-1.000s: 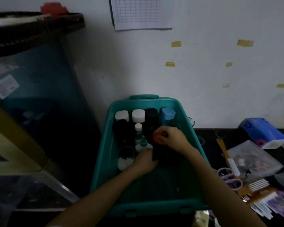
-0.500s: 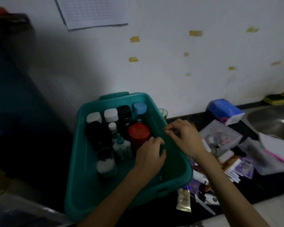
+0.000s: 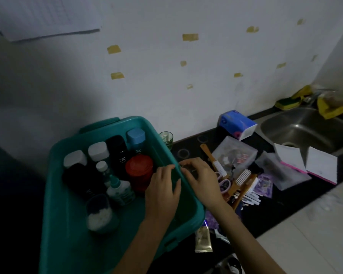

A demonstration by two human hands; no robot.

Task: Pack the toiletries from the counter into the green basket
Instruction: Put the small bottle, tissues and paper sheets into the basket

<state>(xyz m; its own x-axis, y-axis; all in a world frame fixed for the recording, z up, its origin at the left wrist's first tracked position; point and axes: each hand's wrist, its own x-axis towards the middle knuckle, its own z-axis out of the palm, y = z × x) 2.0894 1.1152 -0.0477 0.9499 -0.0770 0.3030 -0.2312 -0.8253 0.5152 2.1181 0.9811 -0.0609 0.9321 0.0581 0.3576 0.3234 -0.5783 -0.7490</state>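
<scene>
left hand rests loose-fingered inside the green basket at its right wall. right hand curls just outside it, can't tell if it's pinching anything. combs lie right of the basket, nearest the right hand.

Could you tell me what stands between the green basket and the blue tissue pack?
Head view: a small green glass beside the green basket, then dark counter to the blue tissue pack.

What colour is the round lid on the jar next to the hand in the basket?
Red lid, seen in the head view.
</scene>
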